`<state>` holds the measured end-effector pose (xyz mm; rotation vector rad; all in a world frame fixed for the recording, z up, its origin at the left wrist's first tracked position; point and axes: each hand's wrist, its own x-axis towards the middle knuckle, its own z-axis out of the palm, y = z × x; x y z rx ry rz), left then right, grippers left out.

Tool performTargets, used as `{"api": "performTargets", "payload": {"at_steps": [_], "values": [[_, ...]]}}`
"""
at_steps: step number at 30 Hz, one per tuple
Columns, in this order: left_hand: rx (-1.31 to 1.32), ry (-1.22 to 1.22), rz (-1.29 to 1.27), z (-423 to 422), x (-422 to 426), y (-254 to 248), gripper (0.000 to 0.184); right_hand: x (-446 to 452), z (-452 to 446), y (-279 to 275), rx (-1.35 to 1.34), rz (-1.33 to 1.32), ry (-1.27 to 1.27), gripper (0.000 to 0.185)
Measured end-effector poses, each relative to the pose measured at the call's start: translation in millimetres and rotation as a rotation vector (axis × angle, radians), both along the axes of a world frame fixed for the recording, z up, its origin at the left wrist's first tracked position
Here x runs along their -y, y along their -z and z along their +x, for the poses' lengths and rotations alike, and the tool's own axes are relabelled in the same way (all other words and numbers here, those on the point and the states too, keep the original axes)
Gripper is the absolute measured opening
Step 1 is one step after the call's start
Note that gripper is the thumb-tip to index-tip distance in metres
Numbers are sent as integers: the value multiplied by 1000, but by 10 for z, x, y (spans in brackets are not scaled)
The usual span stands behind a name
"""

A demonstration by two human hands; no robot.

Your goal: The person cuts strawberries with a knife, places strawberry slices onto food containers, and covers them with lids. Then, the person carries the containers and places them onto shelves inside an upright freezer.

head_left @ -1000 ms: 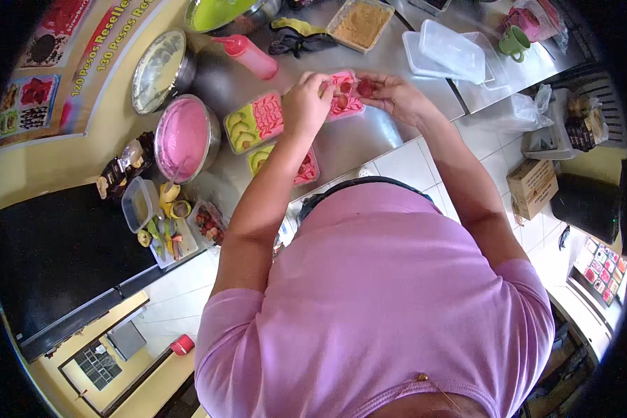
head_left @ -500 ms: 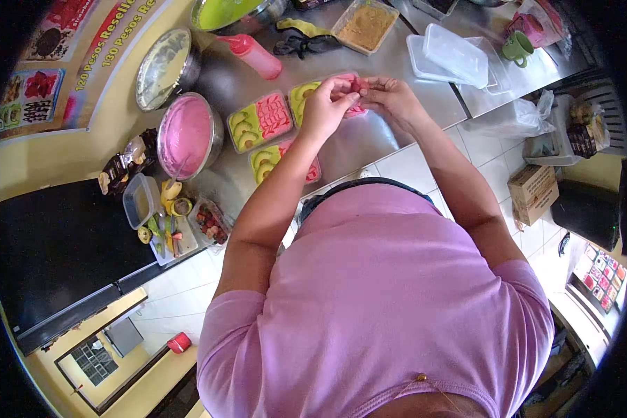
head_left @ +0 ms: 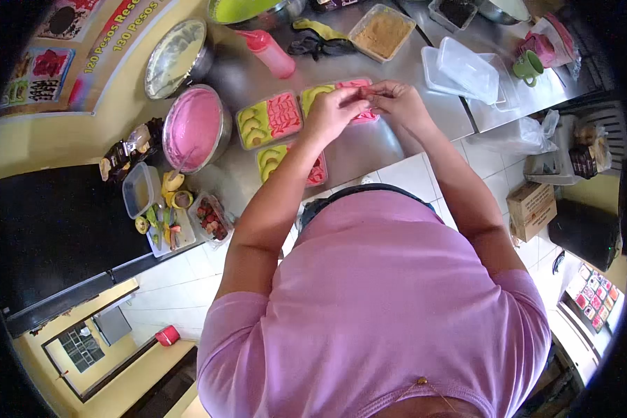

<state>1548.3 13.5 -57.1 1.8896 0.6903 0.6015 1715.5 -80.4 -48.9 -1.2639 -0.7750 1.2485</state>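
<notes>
My left hand point(head_left: 334, 113) and my right hand point(head_left: 399, 104) meet above a clear tub point(head_left: 360, 83) with green avocado slices and a pink topping. Both have their fingers pinched together at a small red piece of fruit, which looks like strawberry and is mostly hidden by the fingers. To the left lies a second tub point(head_left: 269, 120) with avocado slices on one half and red zigzag lines over pink on the other. My left forearm partly covers a third such tub point(head_left: 272, 164).
A pink squeeze bottle point(head_left: 272, 56), a bowl of pink cream point(head_left: 193, 129) and a tub of brown crumbs point(head_left: 382, 33) stand around. Strawberries point(head_left: 211, 217) sit in a clear box at the lower left. Stacked clear containers point(head_left: 467, 70) and a green mug point(head_left: 528, 66) are at the right.
The view has shifted slightly, so the table things appear a little further right and lower. My fingers have closed in around the red piece, which shows less now.
</notes>
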Motion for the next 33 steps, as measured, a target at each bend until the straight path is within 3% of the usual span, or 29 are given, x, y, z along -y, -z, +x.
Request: {"api": "performTargets", "payload": {"at_steps": [3, 8, 12, 15, 17, 18, 21, 33], "values": [[-88, 12, 130, -77, 20, -59, 27, -73, 12, 36, 171, -11, -41, 21], [-59, -114, 111, -301, -134, 16, 24, -169, 131, -39, 322, -75, -110, 19], [-20, -268, -213, -522, -218, -139, 20, -285, 257, -24, 273, -88, -111, 20], [-12, -350, -294, -671, -249, -205, 22, -441, 264, 2, 310, -110, -124, 21], [-7, -370, -302, -747, -269, -184, 22, -551, 240, 15, 484, -144, -194, 23], [10, -374, -305, -782, -275, -163, 23, -597, 206, 37, 694, -4, -165, 23], [56, -383, -326, -854, -265, -117, 22, -782, 150, 235, 904, -18, -18, 27], [157, -435, -380, -988, -246, -121, 23, -555, -13, 355, 987, -183, 143, 30]]}}
